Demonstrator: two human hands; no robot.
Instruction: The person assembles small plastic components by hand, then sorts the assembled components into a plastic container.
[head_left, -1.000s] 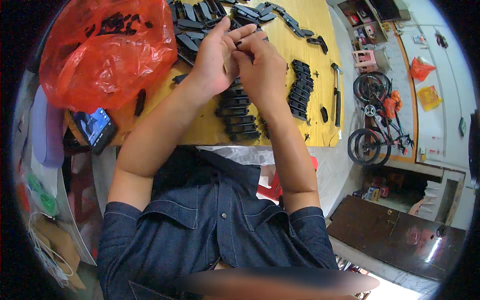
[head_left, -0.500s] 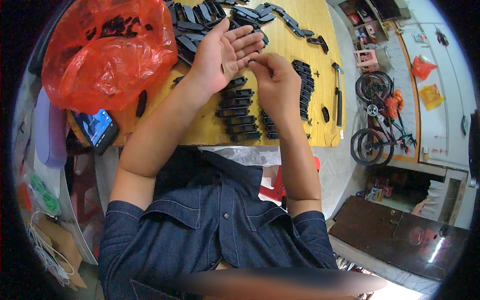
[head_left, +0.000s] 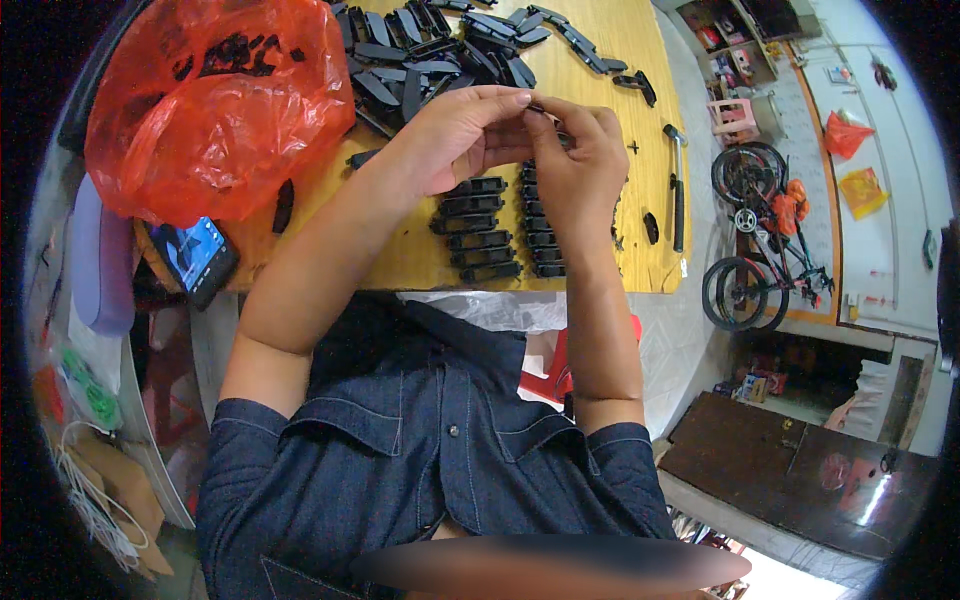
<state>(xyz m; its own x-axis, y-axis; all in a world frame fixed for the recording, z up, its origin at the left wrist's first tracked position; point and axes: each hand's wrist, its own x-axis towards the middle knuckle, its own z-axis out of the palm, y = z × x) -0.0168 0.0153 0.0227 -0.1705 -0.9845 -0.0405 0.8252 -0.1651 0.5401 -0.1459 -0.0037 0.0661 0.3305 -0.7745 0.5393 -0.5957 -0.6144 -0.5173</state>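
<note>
Above the table, my left hand [head_left: 455,135] and my right hand [head_left: 580,150] meet at the fingertips, both closed in a pinch. Between them is a small dark piece [head_left: 537,108], too small and covered to name. Below the hands, black elongated plastic parts stand in a left row [head_left: 480,228] and a right row [head_left: 543,235]; my right hand partly hides another row behind it. Beyond my left hand lies a loose heap of black plastic parts [head_left: 410,70].
A red plastic bag [head_left: 220,160] with dark pieces inside covers the table's left side, near a phone [head_left: 195,258]. At the right edge of the yellow table [head_left: 590,25] lies a hammer [head_left: 678,190]. Bicycles [head_left: 750,235] stand off to the right.
My left hand was open, palm up, and has turned and closed its thumb and fingers toward the right hand's fingertips. The right hand has shifted slightly right.
</note>
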